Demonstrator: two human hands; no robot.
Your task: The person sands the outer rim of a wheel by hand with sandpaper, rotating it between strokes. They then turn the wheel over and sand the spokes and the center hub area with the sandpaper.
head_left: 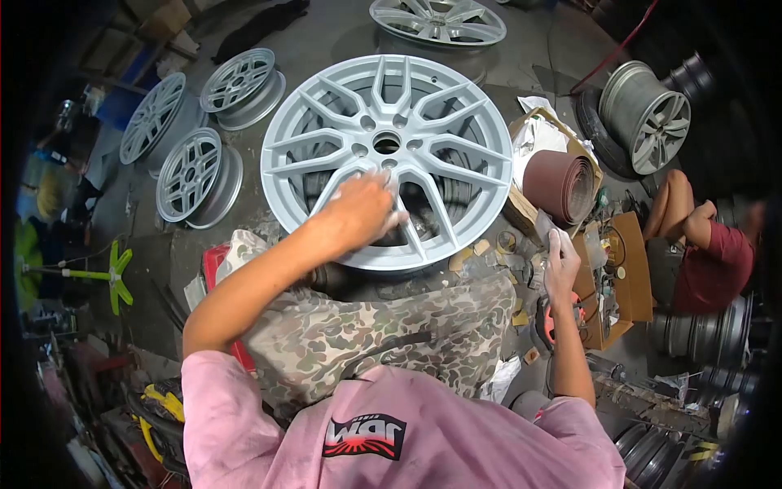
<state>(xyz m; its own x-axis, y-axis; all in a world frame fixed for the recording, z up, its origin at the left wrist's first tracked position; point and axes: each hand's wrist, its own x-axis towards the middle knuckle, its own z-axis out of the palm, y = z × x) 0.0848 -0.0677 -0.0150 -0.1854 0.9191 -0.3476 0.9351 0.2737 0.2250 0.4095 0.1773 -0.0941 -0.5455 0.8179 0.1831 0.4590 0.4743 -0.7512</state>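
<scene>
A large silver-grey alloy wheel rim (316, 85) with split spokes lies face up in front of me. My left hand (358, 210) rests on its lower spokes, just below the centre hole, with the fingers bent down and slightly blurred. Whether anything is under those fingertips, I cannot make out. To the right of the rim, my right hand (562, 267) is raised and closed. Between its thumb and fingers it pinches a small flat grey piece of sandpaper (543, 226). Beyond that hand stands a brown sandpaper roll (558, 186) in a cardboard box (521, 213).
Several other rims lie around, including a spoked rim (189, 175) at left and another rim (440, 23) at the back. An opened carton (627, 269) of small items sits at right, near a seated person in a red shirt (717, 265). Camouflage cloth (383, 326) covers my lap.
</scene>
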